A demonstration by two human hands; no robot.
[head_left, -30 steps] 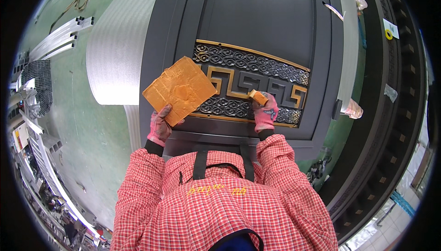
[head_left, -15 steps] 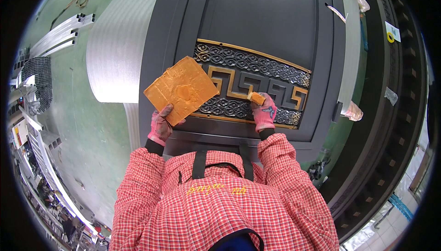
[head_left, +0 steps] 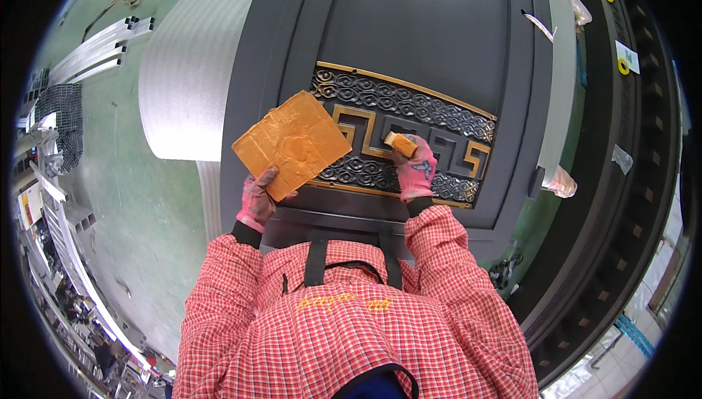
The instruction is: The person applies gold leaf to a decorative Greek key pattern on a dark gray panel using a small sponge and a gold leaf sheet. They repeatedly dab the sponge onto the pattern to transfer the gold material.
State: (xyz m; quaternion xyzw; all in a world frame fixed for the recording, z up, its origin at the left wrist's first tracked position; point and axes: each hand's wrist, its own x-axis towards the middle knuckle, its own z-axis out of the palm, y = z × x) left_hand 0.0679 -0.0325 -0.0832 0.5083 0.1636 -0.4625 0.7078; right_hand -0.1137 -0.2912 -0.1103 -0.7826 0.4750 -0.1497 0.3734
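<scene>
A dark grey door panel (head_left: pixel 424 41) lies flat in front of me, with an ornamental band (head_left: pixel 409 99) of black scrollwork and a gold key pattern across it. My left hand (head_left: pixel 257 200), in a pink glove, grips the near corner of a flat gold-smeared square board (head_left: pixel 291 142) held tilted over the panel's left edge. My right hand (head_left: pixel 415 171), also gloved in pink, presses a small gold-stained sponge block (head_left: pixel 400 143) onto the gold key pattern in the band's middle.
A roll of white ribbed foam sheet (head_left: pixel 191 63) lies left of the panel on the green floor. Metal profiles (head_left: pixel 95 52) lie at the far left. A white strip (head_left: pixel 559 92) and a crumpled wrapper (head_left: pixel 559 181) sit along the panel's right edge, beside a dark rack (head_left: pixel 636 180).
My right hand with the sponge block has slid a little to the left along the gold pattern. The board in my left hand has barely moved.
</scene>
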